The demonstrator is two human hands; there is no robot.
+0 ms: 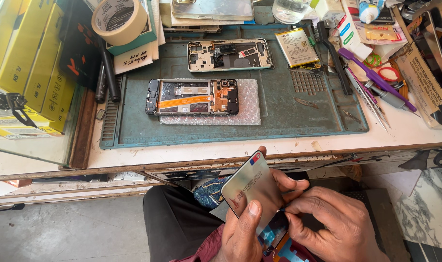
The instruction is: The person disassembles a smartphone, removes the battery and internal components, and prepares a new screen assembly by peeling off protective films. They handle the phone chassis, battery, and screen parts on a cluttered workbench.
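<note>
**2 hands work a phone screen below the bench edge**

Held over the lap, clear of the crowded bench [289, 145], a flat screen panel [250, 187] rests in the left hand [240, 233], thumb pressed on its face. The right hand [335, 225] pinches its lower edge. 2 opened phones [192, 97] lie on the green mat [279, 116], one cushioned on bubble wrap [247, 104].

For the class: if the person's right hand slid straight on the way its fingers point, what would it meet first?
The right hand points leftwards, its fingertips already at the edge of the silvery panel. Behind that comes the left hand, though depth is hard to judge.
</note>
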